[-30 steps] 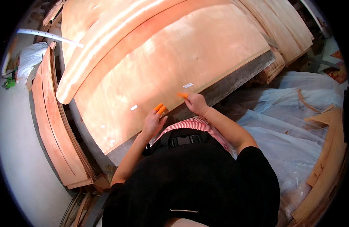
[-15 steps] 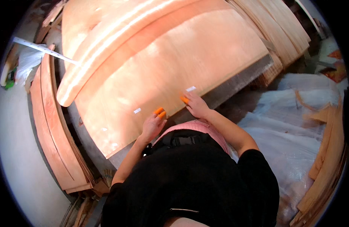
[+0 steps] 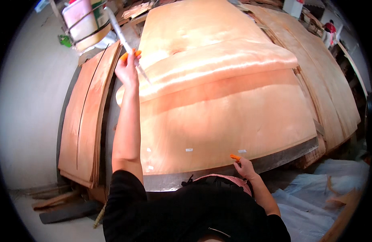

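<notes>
My left hand (image 3: 127,71) reaches far forward with orange finger covers on it. It is closed on a long, thin white strip (image 3: 116,25), whose lower end meets the rolled part of a pale wood veneer sheet (image 3: 218,121). My right hand (image 3: 245,168), also with orange finger covers, is low by the sheet's front edge. Its fingers point left, apart from the thumb, with nothing visible in them. Close to those fingertips lies a small white label-like piece (image 3: 242,151). Another white piece (image 3: 189,150) lies further left on the sheet, with more near its left edge.
A dark board edge (image 3: 274,160) shows beneath the sheet. Stacked veneer (image 3: 83,121) stands at left, more veneer sheets (image 3: 315,76) at right. Plastic film (image 3: 311,193) covers something at lower right. A pink-white container (image 3: 79,20) stands far left. Another person (image 3: 329,32) is far right.
My left hand has left the front of the sheet, stretched forward and taken hold of the white strip. My right hand remains by the front edge. The view has shifted.
</notes>
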### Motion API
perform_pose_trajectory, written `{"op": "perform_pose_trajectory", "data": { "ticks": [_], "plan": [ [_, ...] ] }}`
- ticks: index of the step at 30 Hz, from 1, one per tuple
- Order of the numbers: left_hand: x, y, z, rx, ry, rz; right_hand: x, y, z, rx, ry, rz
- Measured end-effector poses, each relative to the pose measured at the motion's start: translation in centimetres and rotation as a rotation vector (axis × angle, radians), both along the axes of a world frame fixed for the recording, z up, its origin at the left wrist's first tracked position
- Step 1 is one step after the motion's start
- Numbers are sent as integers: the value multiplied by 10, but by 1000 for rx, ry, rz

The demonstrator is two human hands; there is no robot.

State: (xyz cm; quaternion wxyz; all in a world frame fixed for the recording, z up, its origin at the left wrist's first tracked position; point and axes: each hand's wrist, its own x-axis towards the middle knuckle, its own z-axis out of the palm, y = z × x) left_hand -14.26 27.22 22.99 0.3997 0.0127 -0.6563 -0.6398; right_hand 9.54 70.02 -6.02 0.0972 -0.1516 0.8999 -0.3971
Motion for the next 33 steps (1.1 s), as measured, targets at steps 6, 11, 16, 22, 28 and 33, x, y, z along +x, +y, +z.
{"op": "perform_pose_trajectory", "data": {
  "ticks": [6, 11, 16, 22, 28, 33],
  "plan": [
    [5, 2, -10, 3, 138, -39, 6, 7, -7, 78, -22, 13],
    [-31, 2, 1, 95, 48, 29, 12, 15, -4, 9, -1, -3],
    [-44, -169, -113, 802, -179, 114, 11, -20, 24, -71, -103, 119],
    [-11, -50, -158, 434, -418, -88, 28, -5, 7, -56, -274, -32],
    [69, 129, -143, -418, -487, -630, -20, -35, 47, -329, -206, -131],
    [149, 230, -111, -605, -205, -1079, -40, -53, 107, -464, 360, -231]
  ]
}}
